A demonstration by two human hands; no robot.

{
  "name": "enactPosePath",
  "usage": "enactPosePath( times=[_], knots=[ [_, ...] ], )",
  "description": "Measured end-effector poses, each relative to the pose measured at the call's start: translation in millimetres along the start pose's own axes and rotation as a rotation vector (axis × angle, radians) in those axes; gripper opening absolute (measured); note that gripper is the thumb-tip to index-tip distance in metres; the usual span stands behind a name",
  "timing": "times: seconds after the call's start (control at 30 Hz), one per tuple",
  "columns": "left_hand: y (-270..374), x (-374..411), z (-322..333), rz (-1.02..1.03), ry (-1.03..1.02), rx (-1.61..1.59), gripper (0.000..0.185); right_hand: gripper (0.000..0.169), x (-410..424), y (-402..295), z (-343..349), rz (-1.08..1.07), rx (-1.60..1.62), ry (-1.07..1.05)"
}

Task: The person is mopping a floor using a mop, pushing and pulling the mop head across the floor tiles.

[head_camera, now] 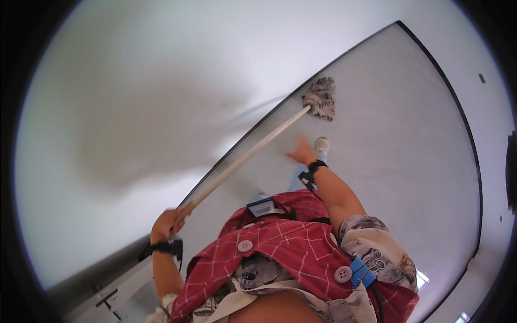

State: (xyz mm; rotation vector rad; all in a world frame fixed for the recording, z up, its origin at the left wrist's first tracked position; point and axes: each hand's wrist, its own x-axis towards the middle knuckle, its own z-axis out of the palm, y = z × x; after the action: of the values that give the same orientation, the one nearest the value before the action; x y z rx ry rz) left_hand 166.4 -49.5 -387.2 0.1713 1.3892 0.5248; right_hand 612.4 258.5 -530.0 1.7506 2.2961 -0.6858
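Note:
My left hand (pixel 166 224) is closed around the upper end of a wooden mop handle (pixel 246 156), low at the left of the view. The handle slants away to a rag-strip mop head (pixel 320 99), which lies on the grey floor (pixel 396 133) close to the wall's dark skirting. Off the handle, my right hand (pixel 303 151) is in the air with fingers spread and nothing in it. It is slightly blurred and sits near my shoe (pixel 322 144) in the picture.
A white wall (pixel 121 101) bearing a shadow runs along the left. Dark skirting (pixel 456 97) follows the right wall and meets the left one in a far corner. At the lower left is a pale furniture-like surface (pixel 133 298) with dark fittings, only partly visible.

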Motion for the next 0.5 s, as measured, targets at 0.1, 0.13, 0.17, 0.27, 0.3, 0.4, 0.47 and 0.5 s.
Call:
enactPosePath(
  times=[0.1,0.13,0.17,0.27,0.3,0.4,0.47,0.5],
  knots=[
    [55.7,-66.8,-40.8,0.029,0.175,0.230,0.036,0.086,-1.1,-85.2,15.0,-0.239,0.168,-0.093],
    [68.0,-82.0,-62.3,0.097,0.198,0.390,0.038,0.084,7.9,-112.6,13.4,-0.298,0.153,-0.124],
    [80.8,-93.5,-84.0,0.164,0.222,0.551,0.040,0.083,21.4,-128.9,23.6,-0.371,0.129,-0.171],
    [75.7,-147.6,-141.3,0.180,0.535,0.452,0.040,0.071,20.6,-212.6,54.6,-0.486,-0.025,-0.154],
    [35.0,-130.0,-124.9,0.320,0.562,0.261,0.034,0.066,38.1,-194.4,41.7,-0.549,-0.111,-0.125],
    [-35.6,-114.8,-96.5,0.533,0.715,0.306,0.024,0.051,91.1,-200.2,15.3,-0.744,-0.235,0.021],
    [21.8,-162.7,-58.2,0.475,0.894,-0.102,0.023,0.031,109.8,-258.2,3.6,-0.701,-0.209,0.038],
    [21.7,-163.6,-58.1,0.470,0.941,-0.091,0.023,0.030,118.6,-265.9,-1.5,-0.665,-0.224,-0.001]
  ],
)
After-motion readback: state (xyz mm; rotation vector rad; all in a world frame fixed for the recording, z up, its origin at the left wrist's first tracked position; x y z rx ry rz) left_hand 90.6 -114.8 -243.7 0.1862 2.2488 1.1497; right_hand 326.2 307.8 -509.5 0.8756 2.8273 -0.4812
